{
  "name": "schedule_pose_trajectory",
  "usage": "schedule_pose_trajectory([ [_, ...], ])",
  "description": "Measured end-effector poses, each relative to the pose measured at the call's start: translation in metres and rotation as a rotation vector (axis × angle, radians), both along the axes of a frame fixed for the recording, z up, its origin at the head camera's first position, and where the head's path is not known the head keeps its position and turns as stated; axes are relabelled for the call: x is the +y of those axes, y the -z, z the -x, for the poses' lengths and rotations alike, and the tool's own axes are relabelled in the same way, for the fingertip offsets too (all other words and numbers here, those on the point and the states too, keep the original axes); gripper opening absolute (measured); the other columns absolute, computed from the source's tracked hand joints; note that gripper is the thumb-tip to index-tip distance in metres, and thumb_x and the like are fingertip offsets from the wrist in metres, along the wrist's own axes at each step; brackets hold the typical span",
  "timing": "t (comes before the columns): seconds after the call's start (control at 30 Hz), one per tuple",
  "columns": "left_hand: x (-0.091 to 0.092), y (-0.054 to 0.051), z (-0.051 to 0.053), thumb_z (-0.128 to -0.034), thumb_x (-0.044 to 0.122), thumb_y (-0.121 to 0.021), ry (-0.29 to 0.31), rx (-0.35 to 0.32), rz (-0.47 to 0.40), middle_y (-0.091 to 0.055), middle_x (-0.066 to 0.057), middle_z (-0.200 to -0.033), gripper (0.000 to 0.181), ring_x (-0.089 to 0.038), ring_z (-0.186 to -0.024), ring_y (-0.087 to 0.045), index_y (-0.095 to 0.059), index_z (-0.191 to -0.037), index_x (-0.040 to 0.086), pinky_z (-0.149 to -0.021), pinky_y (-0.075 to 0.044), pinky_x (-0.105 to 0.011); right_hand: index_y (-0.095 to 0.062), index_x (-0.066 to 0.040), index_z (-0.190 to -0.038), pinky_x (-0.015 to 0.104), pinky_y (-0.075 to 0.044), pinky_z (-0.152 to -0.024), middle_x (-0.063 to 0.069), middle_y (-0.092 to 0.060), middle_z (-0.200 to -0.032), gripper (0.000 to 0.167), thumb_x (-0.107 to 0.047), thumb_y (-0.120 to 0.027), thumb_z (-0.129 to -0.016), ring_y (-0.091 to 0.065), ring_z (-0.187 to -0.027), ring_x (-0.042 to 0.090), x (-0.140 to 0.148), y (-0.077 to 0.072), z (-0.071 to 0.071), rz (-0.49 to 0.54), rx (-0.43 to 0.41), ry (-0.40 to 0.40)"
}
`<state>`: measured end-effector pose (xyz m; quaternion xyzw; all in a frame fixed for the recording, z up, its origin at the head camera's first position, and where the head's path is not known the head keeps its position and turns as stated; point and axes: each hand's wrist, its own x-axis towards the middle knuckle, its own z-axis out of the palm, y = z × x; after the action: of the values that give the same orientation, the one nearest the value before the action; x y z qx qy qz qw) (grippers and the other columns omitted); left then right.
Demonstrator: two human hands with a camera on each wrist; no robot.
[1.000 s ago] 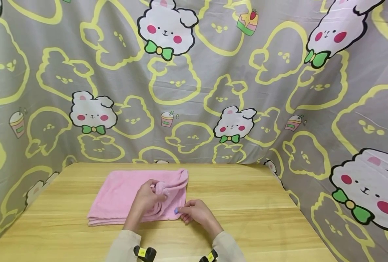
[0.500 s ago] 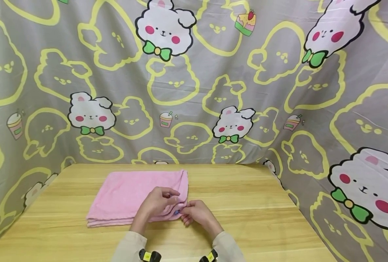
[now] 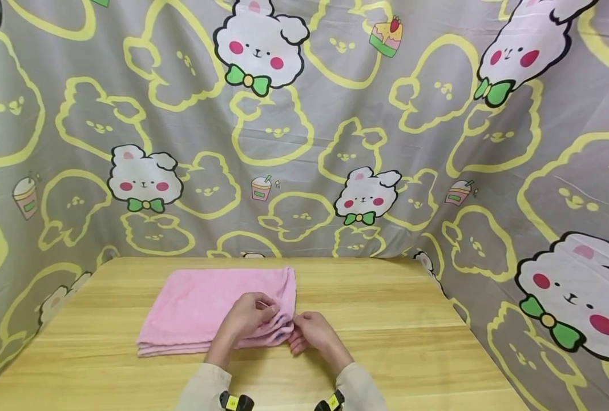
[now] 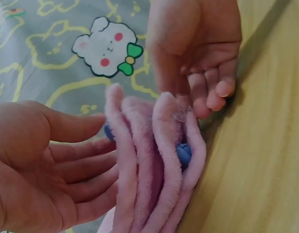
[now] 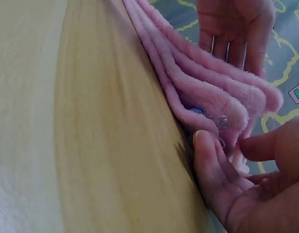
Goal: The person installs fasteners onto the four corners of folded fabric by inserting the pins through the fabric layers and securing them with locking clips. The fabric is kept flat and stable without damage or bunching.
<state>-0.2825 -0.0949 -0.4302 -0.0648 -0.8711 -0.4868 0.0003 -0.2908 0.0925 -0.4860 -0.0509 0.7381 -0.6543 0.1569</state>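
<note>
A folded pink plush cloth (image 3: 196, 302) lies on the table, its near right corner lifted and spread into several layers. My left hand (image 3: 250, 317) pinches the upper layers at that corner; its thumb and fingers lie on either side in the left wrist view. My right hand (image 3: 317, 337) holds the corner's tip between thumb and fingers, its other fingers curled. Between the layers sits a small round blue piece (image 4: 184, 155), partly hidden, with a clear bit (image 5: 221, 122) beside it. Another blue piece (image 4: 109, 132) shows by my left thumb.
The wooden table (image 3: 386, 319) extends around the cloth, mostly to the right. A grey curtain (image 3: 304, 131) with rabbit and yellow outline prints hangs behind and along both sides. Black wrist straps (image 3: 236, 401) sit over my pale sleeves.
My left hand has moved right and lowered the raised flap toward the right corner. My right hand has shifted slightly right. The blue piece at my right fingertips is now mostly covered by the layers.
</note>
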Motion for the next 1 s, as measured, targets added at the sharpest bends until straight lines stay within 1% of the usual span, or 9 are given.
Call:
schedule_pose_trajectory([
  [0.1,0.003,0.003,0.001,-0.0887,0.013,-0.074,0.006,0.02,0.041,-0.073,-0.007,-0.088,0.011,-0.019,-0.082,-0.066,-0.073,-0.097,0.005,-0.073,-0.053,-0.034,-0.059,0.007,-0.101,0.032,-0.058,-0.054,0.008,-0.062,-0.07,0.027,-0.018,-0.049,-0.104,-0.062,-0.052,0.014,0.001,-0.002,0.0,-0.001,-0.002,0.003],
  [0.17,0.004,0.005,0.002,-0.0871,0.012,-0.075,0.01,0.033,0.059,-0.073,-0.006,-0.086,0.009,-0.018,-0.081,-0.066,-0.073,-0.095,0.007,-0.073,-0.053,-0.035,-0.058,0.008,-0.104,0.032,-0.059,-0.055,0.009,-0.063,-0.071,0.025,-0.016,-0.053,-0.102,-0.063,-0.053,0.014,0.002,-0.003,0.0,-0.005,-0.002,0.001],
  [0.37,0.008,0.008,0.001,-0.0827,0.011,-0.077,0.018,0.059,0.063,-0.073,-0.006,-0.083,0.012,-0.017,-0.078,-0.065,-0.073,-0.093,0.008,-0.072,-0.052,-0.035,-0.058,0.008,-0.105,0.032,-0.059,-0.056,0.009,-0.064,-0.072,0.022,-0.012,-0.059,-0.096,-0.062,-0.055,0.014,0.004,-0.006,-0.001,-0.028,0.012,0.017],
  [0.47,0.011,0.009,0.0,-0.0815,0.011,-0.079,0.046,0.054,0.057,-0.072,-0.006,-0.082,0.015,-0.017,-0.076,-0.065,-0.073,-0.095,0.008,-0.069,-0.051,-0.034,-0.058,0.006,-0.103,0.032,-0.059,-0.056,0.008,-0.063,-0.073,0.026,-0.019,-0.055,-0.101,-0.062,-0.056,0.014,0.006,-0.008,-0.001,-0.028,0.009,0.026],
  [0.53,0.013,0.009,-0.001,-0.0812,0.01,-0.079,0.07,0.042,0.055,-0.071,-0.006,-0.082,0.016,-0.017,-0.075,-0.063,-0.073,-0.096,0.009,-0.067,-0.05,-0.033,-0.058,0.005,-0.102,0.031,-0.059,-0.057,0.008,-0.062,-0.074,0.033,-0.027,-0.052,-0.104,-0.062,-0.057,0.014,0.007,-0.009,0.0,-0.032,0.006,0.023],
  [0.63,0.016,0.01,-0.002,-0.0803,0.008,-0.08,0.102,0.033,0.067,-0.069,-0.004,-0.082,0.016,-0.017,-0.073,-0.062,-0.074,-0.095,0.01,-0.066,-0.049,-0.032,-0.058,0.005,-0.104,0.031,-0.059,-0.058,0.008,-0.064,-0.075,0.039,-0.034,-0.055,-0.104,-0.063,-0.059,0.014,0.008,-0.011,-0.001,-0.048,0.009,0.001],
  [0.83,0.018,0.012,-0.003,-0.0748,0.003,-0.081,0.14,0.019,0.103,-0.068,-0.005,-0.082,0.023,-0.017,-0.074,-0.06,-0.07,-0.095,0.008,-0.067,-0.048,-0.033,-0.056,0.01,-0.11,0.031,-0.059,-0.062,0.01,-0.065,-0.075,0.032,-0.017,-0.065,-0.095,-0.064,-0.062,0.015,0.009,-0.012,-0.001,-0.037,0.016,-0.038],
  [0.97,0.018,0.008,-0.005,-0.0744,0.007,-0.083,0.121,-0.002,0.166,-0.067,-0.007,-0.086,0.031,-0.02,-0.078,-0.06,-0.065,-0.1,0.006,-0.07,-0.049,-0.037,-0.055,0.01,-0.11,0.029,-0.058,-0.061,0.009,-0.063,-0.074,0.031,-0.014,-0.067,-0.093,-0.063,-0.061,0.014,0.009,-0.009,0.0,-0.042,0.02,-0.035],
  [1.0,0.017,0.007,-0.007,-0.075,0.01,-0.084,0.108,-0.009,0.2,-0.067,-0.008,-0.089,0.033,-0.022,-0.08,-0.06,-0.065,-0.102,0.006,-0.075,-0.05,-0.042,-0.055,0.01,-0.11,0.029,-0.058,-0.06,0.009,-0.063,-0.074,0.031,-0.014,-0.067,-0.093,-0.063,-0.061,0.014,0.008,-0.008,0.0,-0.046,0.024,-0.033],
])
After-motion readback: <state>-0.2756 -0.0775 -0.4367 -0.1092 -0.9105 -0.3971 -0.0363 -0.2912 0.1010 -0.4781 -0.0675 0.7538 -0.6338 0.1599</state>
